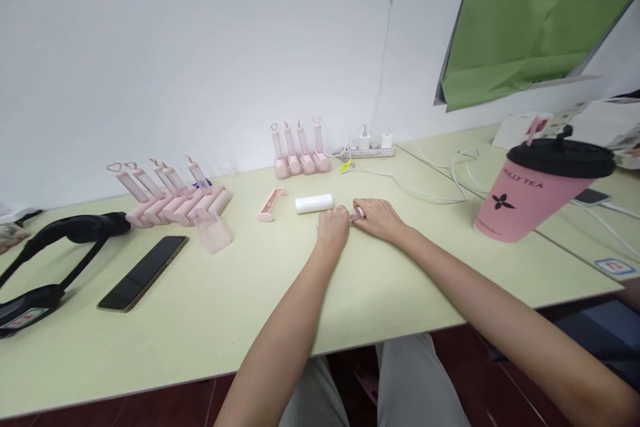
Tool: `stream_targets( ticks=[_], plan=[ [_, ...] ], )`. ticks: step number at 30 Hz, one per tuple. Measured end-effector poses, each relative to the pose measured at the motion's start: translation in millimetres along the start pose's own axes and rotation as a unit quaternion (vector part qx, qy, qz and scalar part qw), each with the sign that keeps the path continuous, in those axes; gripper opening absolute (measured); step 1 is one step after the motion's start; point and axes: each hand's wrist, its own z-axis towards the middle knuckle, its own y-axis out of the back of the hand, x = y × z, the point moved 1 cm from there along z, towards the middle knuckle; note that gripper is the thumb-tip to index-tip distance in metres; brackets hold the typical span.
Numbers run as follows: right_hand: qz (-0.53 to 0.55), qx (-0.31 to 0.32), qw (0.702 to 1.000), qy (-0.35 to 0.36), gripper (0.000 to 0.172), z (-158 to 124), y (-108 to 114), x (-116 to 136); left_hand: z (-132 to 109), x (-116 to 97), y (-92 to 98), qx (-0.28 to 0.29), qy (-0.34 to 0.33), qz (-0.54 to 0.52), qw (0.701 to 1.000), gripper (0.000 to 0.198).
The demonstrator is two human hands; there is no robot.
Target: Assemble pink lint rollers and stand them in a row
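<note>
The left hand (333, 228) and right hand (379, 217) were both curled around a small pink part (355, 215), mostly hidden between them, at the table (260, 300). A white roll (314, 203) lay just beyond the left hand, with a pink shell (267, 216) to its left.

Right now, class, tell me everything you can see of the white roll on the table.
The white roll is a plain, smooth-looking cylinder, longer than it is wide, with no print visible. It could be paper or plastic; I can't tell. It lies on its side on the pale table, running roughly left to right, just beyond the left hand. Whether they touch is unclear.
</note>
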Motion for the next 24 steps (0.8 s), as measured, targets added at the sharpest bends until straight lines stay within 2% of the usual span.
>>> stream_targets(
  ticks=[3,6,9,12,15,17,19,21,23,24],
  plan=[
    [0.073,-0.079,0.992,0.063,0.024,-1,9,3,0,4,5.2,-0.08,-0.01,0.011,0.997,0.024],
    [0.102,-0.111,0.985,0.086,0.023,0,14,-4,-3,7,14.2,-0.159,-0.018,0.02,0.987,0.031],
    [0.118,-0.159,0.98,0.026,0.025,3,12,-24,-5,13,21.2,-0.236,-0.009,0.003,0.972,0.042],
    [0.118,-0.204,0.967,-0.095,0.032,6,6,-52,-1,31,17.8,-0.269,0.083,-0.059,0.958,0.056],
    [0.069,-0.214,0.956,-0.187,0.04,4,1,-67,7,55,5.6,-0.247,0.209,-0.157,0.933,0.062],
    [0.04,-0.23,0.956,-0.175,0.046,2,-1,-62,12,65,-2.9,-0.196,0.242,-0.238,0.92,0.058],
    [0.059,-0.223,0.966,-0.119,0.05,2,-5,-46,16,66,-8.6,-0.151,0.225,-0.299,0.915,0.058],
    [0.131,-0.164,0.975,-0.076,0.053,4,-13,-27,16,57,-11.4,-0.134,0.187,-0.326,0.917,0.059],
    [0.217,-0.091,0.969,-0.078,0.06,7,-24,-11,14,40,-12.1,-0.132,0.156,-0.334,0.92,0.058],
    [0.254,-0.074,0.96,-0.09,0.063,9,-28,-7,11,30,-11.7,-0.137,0.136,-0.341,0.92,0.058]
  ],
)
